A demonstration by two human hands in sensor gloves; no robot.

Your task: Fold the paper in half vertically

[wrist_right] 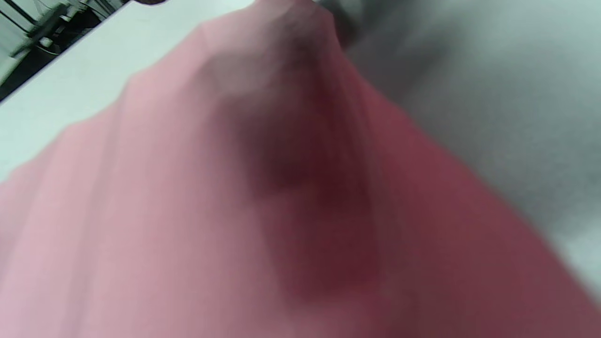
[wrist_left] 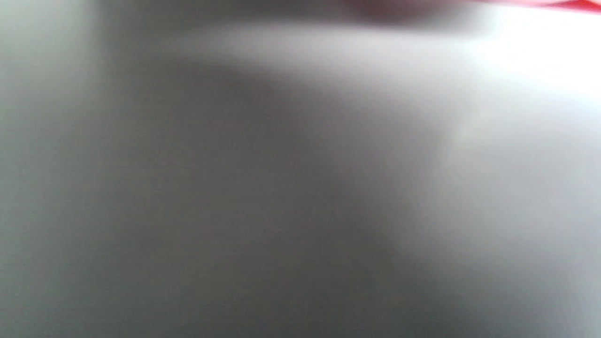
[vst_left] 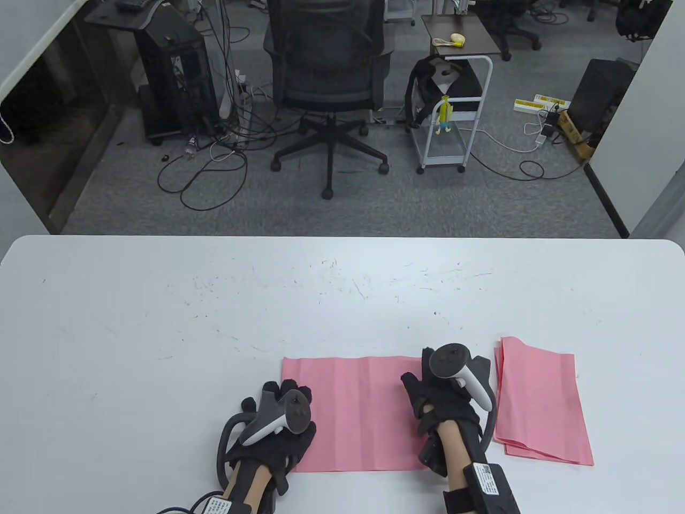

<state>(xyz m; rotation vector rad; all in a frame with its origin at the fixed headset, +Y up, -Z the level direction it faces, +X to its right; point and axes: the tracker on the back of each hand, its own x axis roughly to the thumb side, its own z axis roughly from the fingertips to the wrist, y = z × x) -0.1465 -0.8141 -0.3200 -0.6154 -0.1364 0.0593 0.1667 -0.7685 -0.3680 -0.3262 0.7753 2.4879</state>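
Table view. Left hand (vst_left: pixel 275 423): gloved, palm down, resting on the lower left corner of the pink paper (vst_left: pixel 353 412); fingers spread slightly apart and flat, gripping nothing. Right hand (vst_left: pixel 447 396): gloved, tracker on its back, set over the right edge of the same sheet; whether its fingers pinch the edge or merely lie on it cannot be told from here. Paper: one sheet lying open and flat on the white counter (vst_left: pixel 214 321) near its front edge, crease lines visible, spanning the gap between the two hands. Stack of folded pink sheets (vst_left: pixel 540 407): just right of the right hand, apart from the open sheet.

Left wrist view. Heavily blurred; grey counter surface (wrist_left: pixel 281 188) fills the frame, a thin red-pink strip of paper (wrist_left: pixel 563 4) at the top right edge. Fingers not discernible.

Right wrist view. Blurred; pink paper (wrist_right: pixel 164 225) fills most of the frame, rising to a peak at the top edge, with pale counter (wrist_right: pixel 70 84) behind on the left. Finger state cannot be told
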